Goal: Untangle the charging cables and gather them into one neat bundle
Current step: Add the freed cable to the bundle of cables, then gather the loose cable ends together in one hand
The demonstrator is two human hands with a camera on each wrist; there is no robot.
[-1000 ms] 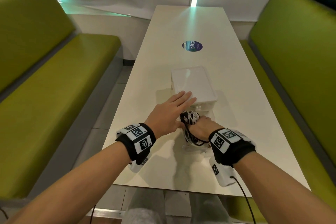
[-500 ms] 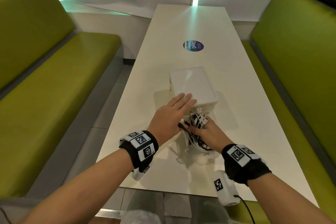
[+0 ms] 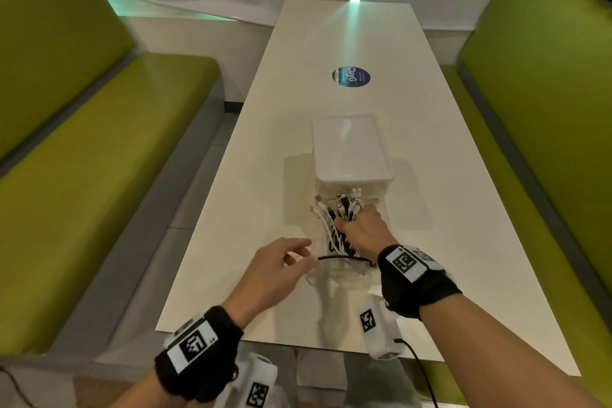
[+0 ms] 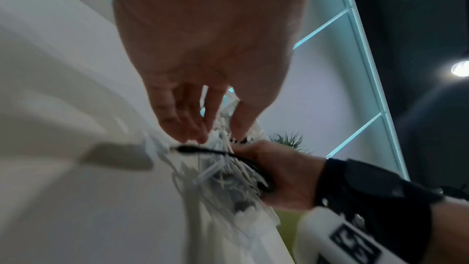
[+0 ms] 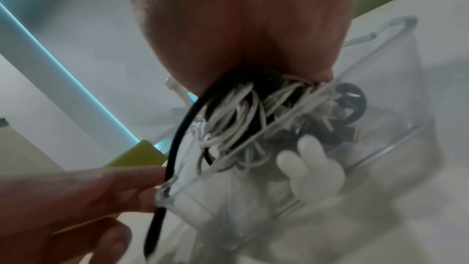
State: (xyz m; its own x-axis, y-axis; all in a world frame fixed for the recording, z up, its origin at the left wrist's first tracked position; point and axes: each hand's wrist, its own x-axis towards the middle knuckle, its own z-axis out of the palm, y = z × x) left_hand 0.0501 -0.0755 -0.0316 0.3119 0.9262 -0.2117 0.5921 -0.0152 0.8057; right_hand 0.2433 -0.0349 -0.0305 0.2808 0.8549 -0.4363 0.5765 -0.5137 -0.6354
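Observation:
A tangle of white and black charging cables (image 3: 344, 209) sits partly in a clear plastic box (image 5: 380, 127) on the white table (image 3: 463, 242). My right hand (image 3: 351, 225) grips the bundle (image 5: 236, 111) from above, fingers curled round it. One black cable (image 3: 341, 257) trails out toward me over the box's near rim. My left hand (image 3: 304, 255) hovers at that cable's loose end (image 4: 185, 149), fingers relaxed and nearly straight. In the right wrist view its fingertips (image 5: 142, 188) touch the box's corner beside the black cable (image 5: 175, 148). I see no clear pinch.
A white lidded box (image 3: 351, 149) stands just behind the cables. A small white rabbit-shaped piece (image 5: 312, 168) shows through the clear box. A round blue sticker (image 3: 351, 76) lies farther up the table. Green benches (image 3: 82, 159) (image 3: 546, 109) flank both sides.
My left hand came off the white lid and drew back toward me, to the black cable's end. My right hand closed round the cables and moved forward toward the lidded box.

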